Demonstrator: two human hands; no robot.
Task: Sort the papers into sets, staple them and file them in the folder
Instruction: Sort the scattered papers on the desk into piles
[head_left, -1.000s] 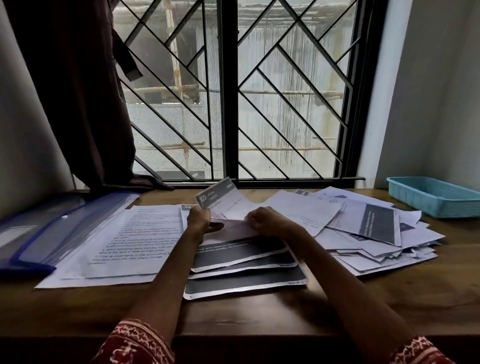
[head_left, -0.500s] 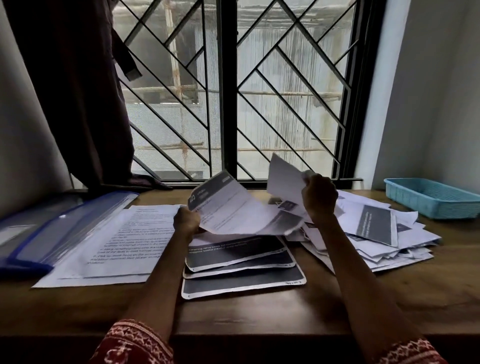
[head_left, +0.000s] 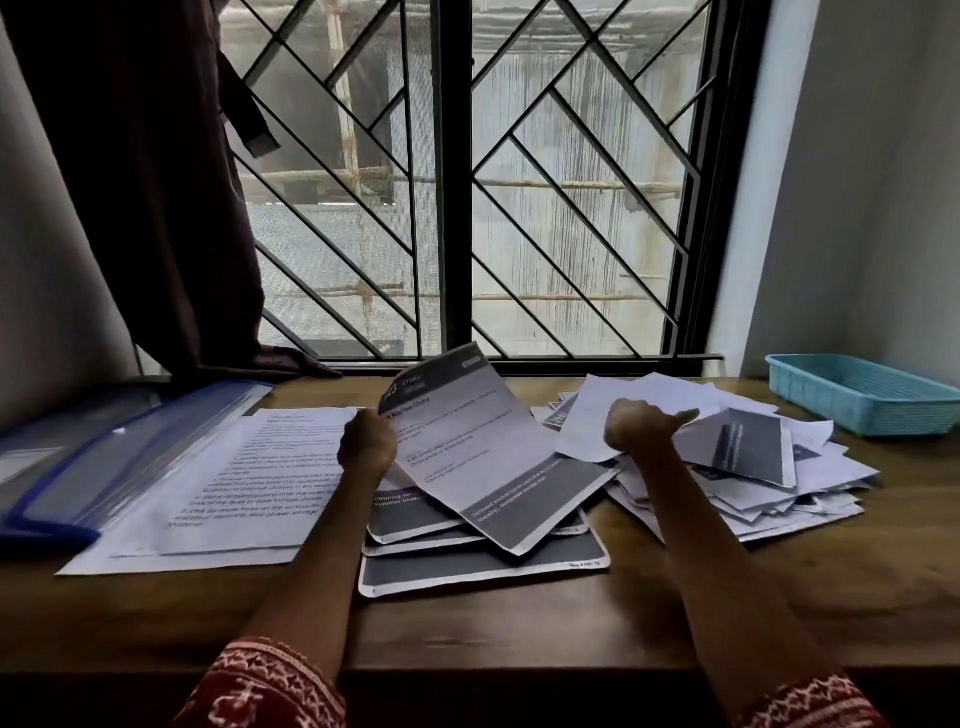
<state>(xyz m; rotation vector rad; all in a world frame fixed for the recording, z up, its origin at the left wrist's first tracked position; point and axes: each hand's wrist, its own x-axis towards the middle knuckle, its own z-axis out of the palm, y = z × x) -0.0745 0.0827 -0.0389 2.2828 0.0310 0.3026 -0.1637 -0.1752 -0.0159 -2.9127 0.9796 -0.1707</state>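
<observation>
Sorting is barely begun: left hand (head_left: 367, 441) fingers pinch a printed sheet (head_left: 483, 457) over the dark-banded set (head_left: 483, 566); right hand (head_left: 641, 428) curled beside the unsorted heap (head_left: 753, 483); blue folder (head_left: 104, 457) unfilled.

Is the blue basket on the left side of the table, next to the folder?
No, the blue basket stands at the far right of the table, while the folder lies at the far left.

White sheets (head_left: 488, 457) banded in dark grey are seen beside a blue-edged folder (head_left: 104, 462), a turquoise basket (head_left: 862, 395) far right, red white-patterned sleeves (head_left: 265, 686) near.
</observation>
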